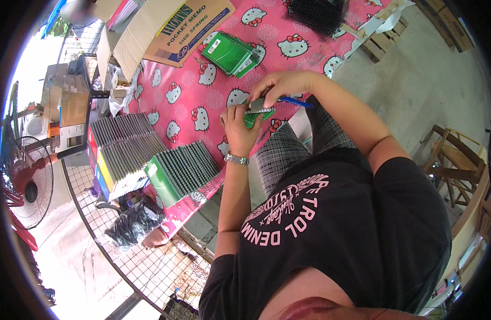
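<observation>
A small green notebook (250, 119) with a spiral binding lies between my two hands, at the near edge of the pink table. My left hand (238, 128) has its fingers bent over the notebook's left side. From the far side my right hand (284, 85) curls down, its fingertips pressing a grey flat part beside the spiral. A slim blue tool or handle (297, 101) sticks out from under the right palm; its other end is hidden, so its kind cannot be told. Just beyond, a short stack of green spiral notebooks (228, 52) rests on the table.
Rows of spiral notebooks (129, 140) and a green-covered row (184, 169) stand at the left. An open carton (195, 26) is at the back, black spiral wires (316, 16) at the far edge. A fan (29, 186) stands far left, a wooden stool (456, 165) at right.
</observation>
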Demonstrator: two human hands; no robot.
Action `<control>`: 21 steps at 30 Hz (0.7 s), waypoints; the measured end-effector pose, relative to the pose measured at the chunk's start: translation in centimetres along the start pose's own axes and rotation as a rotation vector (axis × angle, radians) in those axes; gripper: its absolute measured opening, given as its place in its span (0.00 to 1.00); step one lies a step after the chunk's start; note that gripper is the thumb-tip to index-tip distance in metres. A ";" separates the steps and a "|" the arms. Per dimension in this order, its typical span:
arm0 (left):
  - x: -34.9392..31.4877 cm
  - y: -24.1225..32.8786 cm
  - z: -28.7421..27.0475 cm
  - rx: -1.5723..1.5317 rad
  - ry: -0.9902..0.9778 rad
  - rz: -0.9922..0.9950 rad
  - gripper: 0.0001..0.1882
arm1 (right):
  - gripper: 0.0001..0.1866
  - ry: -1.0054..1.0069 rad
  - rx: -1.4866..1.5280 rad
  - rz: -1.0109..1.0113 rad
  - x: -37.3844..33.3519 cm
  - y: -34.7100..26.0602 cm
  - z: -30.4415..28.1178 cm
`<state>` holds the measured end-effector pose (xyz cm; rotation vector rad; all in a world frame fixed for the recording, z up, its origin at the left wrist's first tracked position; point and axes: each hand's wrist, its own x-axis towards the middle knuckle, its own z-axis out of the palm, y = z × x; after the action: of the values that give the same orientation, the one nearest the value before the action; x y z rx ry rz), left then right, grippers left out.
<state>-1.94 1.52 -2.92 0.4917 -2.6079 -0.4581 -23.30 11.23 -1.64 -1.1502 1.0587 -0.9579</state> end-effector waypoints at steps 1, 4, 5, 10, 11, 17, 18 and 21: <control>0.2 0.0 -0.1 -0.013 -0.003 0.009 0.20 | 0.23 0.010 -0.295 0.125 0.4 -0.4 -0.5; 0.3 -0.2 -0.1 -0.025 0.027 0.020 0.20 | 0.23 -0.106 0.508 -0.325 -0.2 0.1 0.6; 0.1 -0.3 -0.1 -0.024 0.042 0.016 0.20 | 0.23 -0.080 0.240 -0.152 0.0 -0.4 0.5; 0.4 -0.6 -0.4 -0.053 -0.002 -0.033 0.20 | 0.24 -0.071 0.403 -0.263 0.2 0.2 0.6; 0.2 -0.7 -0.4 -0.060 -0.008 -0.066 0.20 | 0.23 -0.132 0.518 -0.280 0.0 -0.1 0.8; 0.2 -2.6 -1.5 -0.085 0.018 -0.088 0.20 | 0.23 -0.062 0.477 -0.290 1.6 -0.4 1.4; 0.0 -3.0 -1.4 -0.162 -0.002 -0.109 0.19 | 0.23 -0.016 0.244 -0.205 2.2 -0.2 1.3; 0.7 -3.5 -1.5 -0.314 -0.061 -0.179 0.18 | 0.22 0.105 -0.245 -0.059 3.1 -0.5 0.4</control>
<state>-0.85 -2.15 -2.73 0.6119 -2.4935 -0.9369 -22.16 8.28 -1.58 -1.3490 1.2588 -0.9621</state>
